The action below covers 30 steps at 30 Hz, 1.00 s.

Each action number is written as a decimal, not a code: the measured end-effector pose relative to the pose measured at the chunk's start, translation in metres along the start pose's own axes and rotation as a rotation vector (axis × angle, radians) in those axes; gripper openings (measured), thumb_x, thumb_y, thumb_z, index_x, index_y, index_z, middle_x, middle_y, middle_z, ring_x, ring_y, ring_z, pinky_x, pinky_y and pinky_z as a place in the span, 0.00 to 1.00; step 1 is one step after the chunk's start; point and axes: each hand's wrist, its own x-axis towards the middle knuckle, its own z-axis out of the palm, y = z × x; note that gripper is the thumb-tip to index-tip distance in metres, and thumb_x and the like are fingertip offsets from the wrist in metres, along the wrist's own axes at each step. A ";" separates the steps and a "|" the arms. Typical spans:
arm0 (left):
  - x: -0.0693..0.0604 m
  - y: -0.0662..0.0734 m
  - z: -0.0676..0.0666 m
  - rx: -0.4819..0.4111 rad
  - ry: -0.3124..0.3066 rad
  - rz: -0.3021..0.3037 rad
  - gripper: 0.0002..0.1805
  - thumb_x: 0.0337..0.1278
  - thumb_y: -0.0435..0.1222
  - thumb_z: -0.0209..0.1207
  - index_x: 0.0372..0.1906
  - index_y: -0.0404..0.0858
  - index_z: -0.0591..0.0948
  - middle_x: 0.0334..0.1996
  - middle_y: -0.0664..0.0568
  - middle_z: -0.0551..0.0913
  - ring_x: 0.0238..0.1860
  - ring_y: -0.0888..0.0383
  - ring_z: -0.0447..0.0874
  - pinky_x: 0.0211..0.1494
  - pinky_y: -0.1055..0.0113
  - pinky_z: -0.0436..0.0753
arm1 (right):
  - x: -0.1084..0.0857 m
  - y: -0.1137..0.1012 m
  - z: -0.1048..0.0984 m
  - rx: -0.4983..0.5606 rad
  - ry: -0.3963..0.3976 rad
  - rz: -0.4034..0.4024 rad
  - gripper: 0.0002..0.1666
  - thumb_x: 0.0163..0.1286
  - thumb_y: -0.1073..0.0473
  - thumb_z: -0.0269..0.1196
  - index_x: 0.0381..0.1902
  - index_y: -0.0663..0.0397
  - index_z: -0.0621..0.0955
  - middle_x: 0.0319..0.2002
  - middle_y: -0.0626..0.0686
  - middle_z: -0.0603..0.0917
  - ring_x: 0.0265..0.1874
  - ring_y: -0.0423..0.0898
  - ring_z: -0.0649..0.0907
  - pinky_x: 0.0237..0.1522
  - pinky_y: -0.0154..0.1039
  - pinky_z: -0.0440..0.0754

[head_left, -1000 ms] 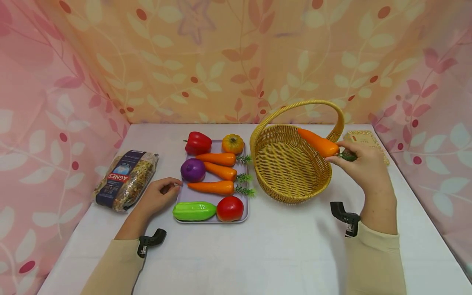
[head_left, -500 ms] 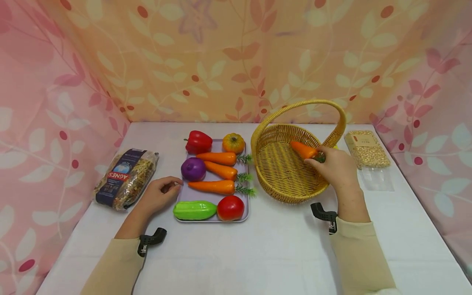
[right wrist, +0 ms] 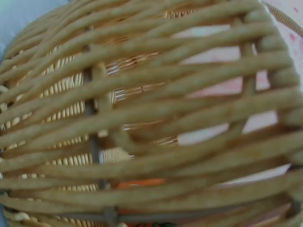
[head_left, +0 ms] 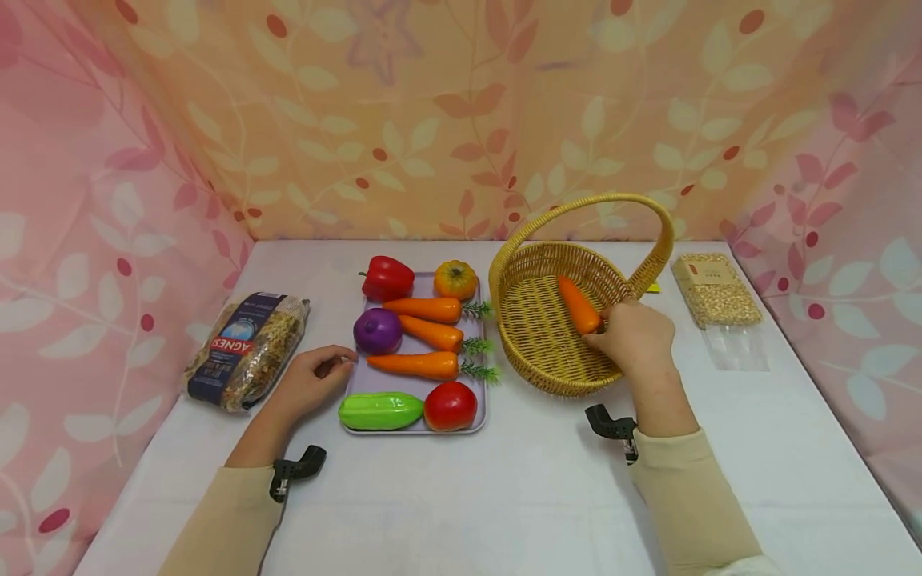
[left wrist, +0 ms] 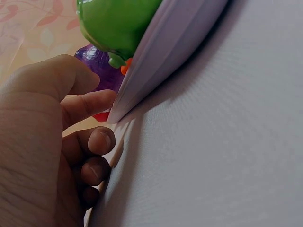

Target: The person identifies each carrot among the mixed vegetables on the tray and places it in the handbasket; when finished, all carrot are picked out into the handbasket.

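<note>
An orange toy carrot (head_left: pixel 578 306) lies slanted inside the wicker basket (head_left: pixel 536 376), its tip toward the back. My right hand (head_left: pixel 637 334) reaches over the basket's right rim and grips the carrot's leafy end, which the hand mostly hides. Through the weave in the right wrist view, a strip of the carrot (right wrist: pixel 142 183) shows. My left hand (head_left: pixel 317 380) rests at the left edge of the lilac tray (head_left: pixel 414 434), fingers loosely curled and holding nothing. In the left wrist view, a finger of my left hand (left wrist: pixel 42 118) is at the tray's rim (left wrist: pixel 156 66).
On the tray are several carrots (head_left: pixel 414 366), a red pepper (head_left: pixel 387 278), a small pumpkin (head_left: pixel 455 280), a purple vegetable (head_left: pixel 378 331), a green vegetable (head_left: pixel 380 410) and a tomato (head_left: pixel 450 406). Bagged grains (head_left: pixel 245 348) lie left, another pack (head_left: pixel 716 290) right. The basket's handle (head_left: pixel 576 206) arches up.
My right hand has carried the carrot left and down, from above the basket's right rim into the basket. The left hand stays where it was.
</note>
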 end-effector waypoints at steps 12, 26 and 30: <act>0.001 -0.001 0.000 0.005 -0.016 -0.026 0.07 0.67 0.34 0.64 0.46 0.43 0.87 0.27 0.53 0.76 0.28 0.56 0.70 0.32 0.66 0.70 | -0.005 0.011 -0.024 0.197 -0.091 -0.046 0.44 0.66 0.35 0.68 0.70 0.57 0.76 0.59 0.69 0.76 0.56 0.68 0.78 0.47 0.66 0.76; 0.000 -0.006 0.000 -0.017 -0.014 0.048 0.09 0.61 0.28 0.66 0.45 0.39 0.87 0.25 0.55 0.73 0.25 0.60 0.67 0.31 0.67 0.67 | -0.048 -0.003 -0.089 0.430 0.228 -0.227 0.29 0.68 0.44 0.71 0.63 0.50 0.83 0.44 0.52 0.83 0.34 0.48 0.73 0.32 0.41 0.69; 0.000 -0.004 0.000 -0.017 -0.017 0.045 0.10 0.60 0.27 0.67 0.45 0.40 0.86 0.25 0.55 0.73 0.25 0.59 0.68 0.32 0.67 0.68 | -0.057 -0.020 -0.093 0.491 0.356 -0.366 0.25 0.63 0.56 0.76 0.58 0.51 0.86 0.39 0.46 0.82 0.29 0.43 0.73 0.31 0.32 0.68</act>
